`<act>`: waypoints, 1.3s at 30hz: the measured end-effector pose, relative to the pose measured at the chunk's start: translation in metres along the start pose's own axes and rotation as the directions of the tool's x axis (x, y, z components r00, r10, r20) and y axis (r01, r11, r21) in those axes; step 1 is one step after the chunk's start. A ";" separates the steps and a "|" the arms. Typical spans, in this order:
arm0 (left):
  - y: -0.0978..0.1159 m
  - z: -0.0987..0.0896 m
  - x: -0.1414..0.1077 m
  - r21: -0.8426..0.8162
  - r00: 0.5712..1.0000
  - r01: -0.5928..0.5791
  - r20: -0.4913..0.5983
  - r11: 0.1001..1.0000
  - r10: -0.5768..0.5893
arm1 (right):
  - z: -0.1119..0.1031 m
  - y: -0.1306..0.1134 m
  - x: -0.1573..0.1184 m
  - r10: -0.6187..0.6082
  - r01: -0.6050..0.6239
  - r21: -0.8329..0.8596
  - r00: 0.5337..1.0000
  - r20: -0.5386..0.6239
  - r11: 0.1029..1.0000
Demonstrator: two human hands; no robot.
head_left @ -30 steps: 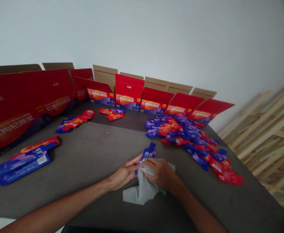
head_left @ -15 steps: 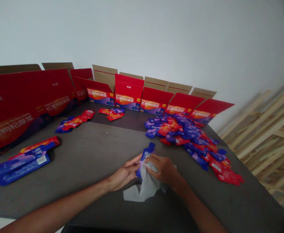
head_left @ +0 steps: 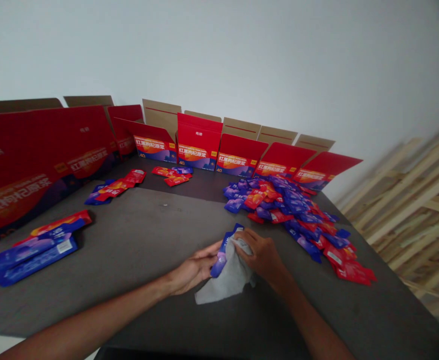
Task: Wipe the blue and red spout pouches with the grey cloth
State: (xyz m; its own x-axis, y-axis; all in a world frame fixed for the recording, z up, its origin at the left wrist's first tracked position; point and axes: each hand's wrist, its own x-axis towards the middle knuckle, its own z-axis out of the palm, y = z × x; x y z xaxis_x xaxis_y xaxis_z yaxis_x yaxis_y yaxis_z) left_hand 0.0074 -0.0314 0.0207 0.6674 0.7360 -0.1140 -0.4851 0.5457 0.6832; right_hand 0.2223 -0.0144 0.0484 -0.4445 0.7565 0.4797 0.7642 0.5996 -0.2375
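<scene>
- Dark gray tabletop (head_left: pixel 129 235) below a white wall (head_left: pixel 219 55) is what we work over, and toward its near side we hold a blue sachet (head_left: pixel 222 255) between our 2 hands.
- Its long axis runs on a slant: the narrow spout end points up and to the right, toward the heap, and the wider end points down and to the left.
- Our hands are together on it, not apart, with a gray cloth (head_left: pixel 229 277) bunched around its middle and trailing down toward us.
- Our right hand (head_left: pixel 262 257) is nearer the spout end, curled over the cloth and clamping it against the sachet, with the forearm coming in from the lower right.
- Our left hand (head_left: pixel 196 267) is nearer the wide end, pinching the sachet's edge, with the forearm reaching in from the lower left.
- Just past our right hand, a heap of red and blue sachets (head_left: pixel 283 215) spreads across the table's right side.
- Left of us lie 2 small clusters of sachets (head_left: pixel 116 189) and long blue packets (head_left: pixel 31 255).
- Along the back stand at least 5 red cartons (head_left: pixel 198 142) with their flaps up, and wooden slats (head_left: pixel 410 210) lean at far right.
</scene>
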 end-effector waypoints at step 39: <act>0.004 -0.006 0.000 -0.029 0.997 -0.024 -0.071 0.999 0.022 | 0.004 -0.005 0.000 0.021 -0.023 0.090 1.000 0.017 0.996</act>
State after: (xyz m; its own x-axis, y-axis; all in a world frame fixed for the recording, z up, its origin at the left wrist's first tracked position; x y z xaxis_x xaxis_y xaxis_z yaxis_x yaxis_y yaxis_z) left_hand 0.0022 -0.0270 0.0194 0.6151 0.7741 -0.1500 -0.5171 0.5397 0.6644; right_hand 0.2168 -0.0160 0.0466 -0.4359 0.7733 0.4604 0.7291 0.6033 -0.3231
